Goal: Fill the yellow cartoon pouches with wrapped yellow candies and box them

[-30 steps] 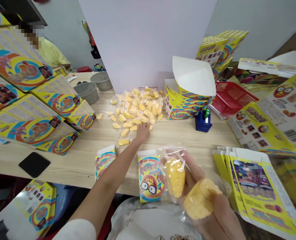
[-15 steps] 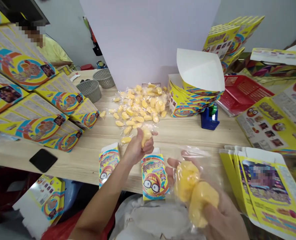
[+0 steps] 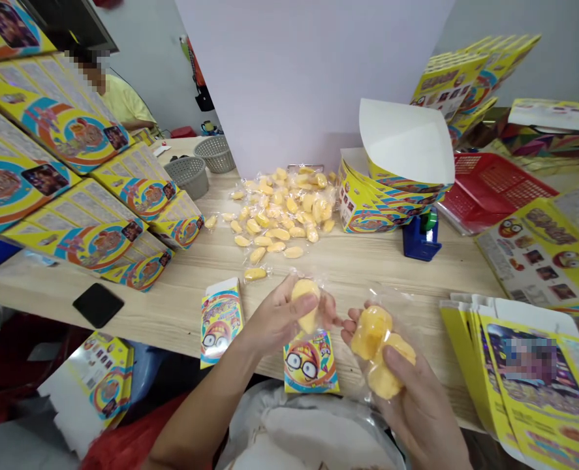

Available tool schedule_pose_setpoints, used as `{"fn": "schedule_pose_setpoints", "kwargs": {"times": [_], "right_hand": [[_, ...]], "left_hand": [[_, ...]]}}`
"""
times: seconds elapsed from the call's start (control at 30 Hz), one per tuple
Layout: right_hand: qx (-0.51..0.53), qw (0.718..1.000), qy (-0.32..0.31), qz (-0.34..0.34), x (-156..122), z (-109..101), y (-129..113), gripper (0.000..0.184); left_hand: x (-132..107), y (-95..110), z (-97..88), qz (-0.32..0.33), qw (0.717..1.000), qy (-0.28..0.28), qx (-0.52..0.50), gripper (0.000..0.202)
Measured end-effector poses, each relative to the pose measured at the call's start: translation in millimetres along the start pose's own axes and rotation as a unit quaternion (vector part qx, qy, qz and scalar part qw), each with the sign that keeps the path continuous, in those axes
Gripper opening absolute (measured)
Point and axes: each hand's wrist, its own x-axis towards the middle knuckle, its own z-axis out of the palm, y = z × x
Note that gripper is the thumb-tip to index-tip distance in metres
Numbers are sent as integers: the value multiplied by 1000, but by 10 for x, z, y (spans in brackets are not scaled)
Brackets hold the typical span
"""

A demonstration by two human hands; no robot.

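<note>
My left hand (image 3: 282, 316) grips a yellow piece in a clear wrapper (image 3: 305, 304), thumb across its front. Close by on the right, my right hand (image 3: 411, 398) holds clear bags with several yellow pieces (image 3: 384, 352), the thumb pressing on them. What the yellow pieces are I cannot tell; they look smooth and rounded. Beneath my left hand lies a printed yellow box (image 3: 311, 365), partly covered by the hand. A second small box (image 3: 221, 323) with the same cartoon face lies left of it. Beyond the hands spreads a pile of wrapped yellow pieces (image 3: 284, 209).
Stacked yellow boxes (image 3: 74, 130) rise at the left, near a black phone (image 3: 98, 305). Grey baskets (image 3: 187, 176) stand behind. To the right are nested cartons (image 3: 391, 196), a blue tape dispenser (image 3: 421, 238), a red basket (image 3: 495, 186) and flat boxes (image 3: 529, 372). A person (image 3: 127, 101) sits far left.
My left hand has come back from the pile's near edge toward my right hand, bringing the wrapped yellow piece. My right hand keeps its bags, raised slightly. The view has shifted a little left.
</note>
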Motion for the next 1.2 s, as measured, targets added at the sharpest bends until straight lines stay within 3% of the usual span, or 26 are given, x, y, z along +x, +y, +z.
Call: {"fn": "schedule_pose_setpoints", "kwargs": {"times": [0.1,0.17,0.3,0.5,0.67,0.77,0.93,1.03,1.13,1.2], "right_hand": [[-3,1000,11,-9,12,-146,27,60],[-3,1000,6,-21,26,-273,42,66],[-15,999,-22,-21,36,-445,48,68],[-30,996,-80,-5,-38,-307,22,39],[-46,996,-71,-35,-54,-237,79,30],[-37,995,-84,-28,-54,-219,120,32],[-20,995,-95,-3,-61,-136,106,29],[-13,997,-73,-12,-59,-145,71,28],[-19,998,-53,-12,-58,-213,47,32],[-24,998,-57,-16,-62,-255,41,33]], "left_hand": [[-54,-5,60,26,999,-4,-46,38],[-85,-11,111,10,998,-10,-64,47],[-147,-9,206,31,997,-6,-69,47],[-222,-13,284,90,994,24,-51,46],[-161,-77,237,90,992,69,-46,49],[-94,-140,177,51,993,92,-54,49],[-97,-155,153,-17,987,66,-144,65],[-129,-138,153,-42,987,21,-153,56],[-140,-158,140,-5,996,-34,-84,45],[-141,-182,143,40,998,-30,-32,41]]}}
